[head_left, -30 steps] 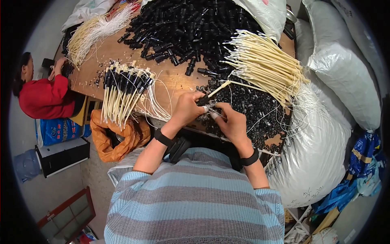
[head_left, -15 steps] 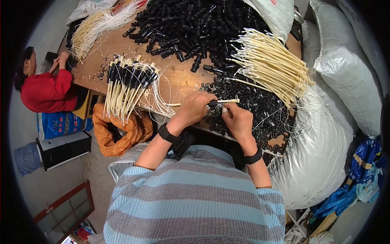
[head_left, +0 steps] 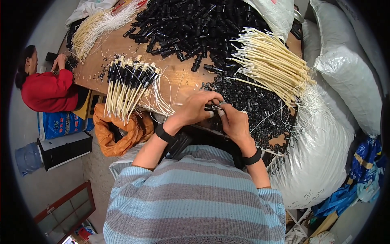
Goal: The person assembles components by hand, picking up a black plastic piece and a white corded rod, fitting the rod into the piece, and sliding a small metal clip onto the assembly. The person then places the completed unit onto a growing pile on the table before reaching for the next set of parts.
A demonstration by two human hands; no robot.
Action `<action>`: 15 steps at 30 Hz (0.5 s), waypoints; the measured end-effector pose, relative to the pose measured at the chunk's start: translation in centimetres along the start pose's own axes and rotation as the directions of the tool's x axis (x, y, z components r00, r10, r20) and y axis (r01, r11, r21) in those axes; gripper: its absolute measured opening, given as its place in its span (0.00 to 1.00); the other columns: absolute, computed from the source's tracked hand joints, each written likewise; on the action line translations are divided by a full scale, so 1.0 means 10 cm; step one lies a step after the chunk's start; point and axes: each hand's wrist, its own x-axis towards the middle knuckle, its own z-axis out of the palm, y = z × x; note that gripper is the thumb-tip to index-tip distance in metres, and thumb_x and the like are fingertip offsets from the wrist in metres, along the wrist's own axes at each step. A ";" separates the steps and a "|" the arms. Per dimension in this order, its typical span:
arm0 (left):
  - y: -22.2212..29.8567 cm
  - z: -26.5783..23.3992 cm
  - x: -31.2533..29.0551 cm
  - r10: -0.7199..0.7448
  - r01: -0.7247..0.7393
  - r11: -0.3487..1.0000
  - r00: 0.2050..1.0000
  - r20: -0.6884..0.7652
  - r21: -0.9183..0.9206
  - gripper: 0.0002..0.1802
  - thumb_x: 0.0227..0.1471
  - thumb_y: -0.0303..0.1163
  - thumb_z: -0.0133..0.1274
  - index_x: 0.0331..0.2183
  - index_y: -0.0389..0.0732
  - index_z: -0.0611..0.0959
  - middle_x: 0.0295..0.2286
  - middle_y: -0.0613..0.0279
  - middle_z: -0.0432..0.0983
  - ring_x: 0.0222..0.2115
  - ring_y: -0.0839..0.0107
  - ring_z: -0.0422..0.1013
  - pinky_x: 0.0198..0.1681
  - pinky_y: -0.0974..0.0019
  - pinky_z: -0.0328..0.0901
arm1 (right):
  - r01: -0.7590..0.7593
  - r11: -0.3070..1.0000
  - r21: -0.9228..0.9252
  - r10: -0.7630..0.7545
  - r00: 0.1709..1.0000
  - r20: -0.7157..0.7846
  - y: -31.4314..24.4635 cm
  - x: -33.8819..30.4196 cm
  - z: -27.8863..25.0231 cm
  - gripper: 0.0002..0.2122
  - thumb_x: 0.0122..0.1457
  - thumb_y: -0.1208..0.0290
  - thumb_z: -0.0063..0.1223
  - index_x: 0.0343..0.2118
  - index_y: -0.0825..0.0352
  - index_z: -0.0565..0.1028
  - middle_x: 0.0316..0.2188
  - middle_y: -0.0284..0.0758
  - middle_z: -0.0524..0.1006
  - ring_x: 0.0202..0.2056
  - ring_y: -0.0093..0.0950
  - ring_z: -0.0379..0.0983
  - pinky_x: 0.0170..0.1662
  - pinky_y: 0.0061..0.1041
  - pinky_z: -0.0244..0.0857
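Above the near table edge, my left hand (head_left: pixel 196 108) is closed around a black plastic fitting (head_left: pixel 209 107) with a cream rod. One pale end of the rod (head_left: pixel 178 104) sticks out left of the hand. My right hand (head_left: pixel 235 123) meets it, thumb and forefinger pinched at a thin white string (head_left: pixel 216 107) by the fitting. The fingers hide most of the piece. Small black plastic parts (head_left: pixel 260 105) lie heaped just beyond my right hand. To the left rests a bundle of cream rods with black fittings (head_left: pixel 129 79), white strings trailing from it.
A large pile of black fittings (head_left: pixel 195 24) covers the far table. Cream rods with strings (head_left: pixel 272 61) lie at right, another bundle (head_left: pixel 91 34) at far left. White sacks (head_left: pixel 321 150) press against the right side. An orange bag (head_left: pixel 105 138) stands below left. A person in red (head_left: pixel 50 89) sits left.
My hands have drawn together. The right hand moved slightly left and the left fingers curled over the fitting, so the rod's right end no longer shows plainly.
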 end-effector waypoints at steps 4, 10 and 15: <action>-0.07 -0.04 -0.04 0.157 -0.136 0.977 0.980 -0.119 0.166 0.13 0.35 0.20 0.58 0.29 0.41 0.81 0.27 0.62 0.76 0.31 0.63 0.73 0.34 0.64 0.66 | 0.061 0.997 0.047 -0.058 0.996 -0.061 -0.06 0.02 0.02 0.07 0.57 0.72 0.54 0.38 0.64 0.76 0.24 0.43 0.76 0.23 0.40 0.73 0.26 0.31 0.66; -0.09 -0.02 -0.13 0.168 -0.175 0.982 0.981 -0.097 -0.073 0.12 0.31 0.17 0.57 0.25 0.40 0.80 0.29 0.63 0.75 0.32 0.60 0.72 0.36 0.63 0.67 | 0.001 0.991 0.130 0.000 1.000 -0.006 -0.06 -0.06 0.03 0.06 0.57 0.72 0.55 0.37 0.64 0.79 0.20 0.41 0.75 0.17 0.32 0.69 0.23 0.26 0.63; -0.58 -0.18 0.05 0.169 -0.110 0.925 0.976 -0.135 0.363 0.17 0.33 0.17 0.56 0.32 0.38 0.81 0.39 0.57 0.74 0.42 0.56 0.70 0.48 0.58 0.65 | -0.176 0.961 0.215 0.199 0.976 -0.092 -0.03 -0.10 -0.01 0.05 0.55 0.75 0.54 0.34 0.68 0.79 0.14 0.31 0.67 0.17 0.15 0.61 0.22 0.18 0.57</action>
